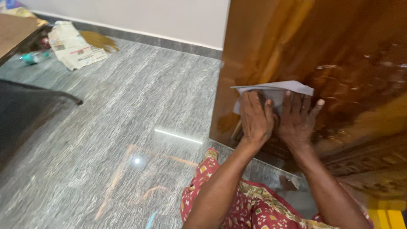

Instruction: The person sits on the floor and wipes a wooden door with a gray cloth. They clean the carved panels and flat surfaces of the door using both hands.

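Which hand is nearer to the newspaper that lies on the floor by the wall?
Left. The left hand presses the grey sheet against the wooden door on the side toward the newspaper. The right hand lies beside it, farther away.

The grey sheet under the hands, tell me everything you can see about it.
The grey sheet looks like thin paper or sandpaper, pale grey and matte, with a folded or creased top edge. It lies flat against the glossy brown wooden panel. The left hand and right hand press on it side by side, fingers spread, covering its lower part.
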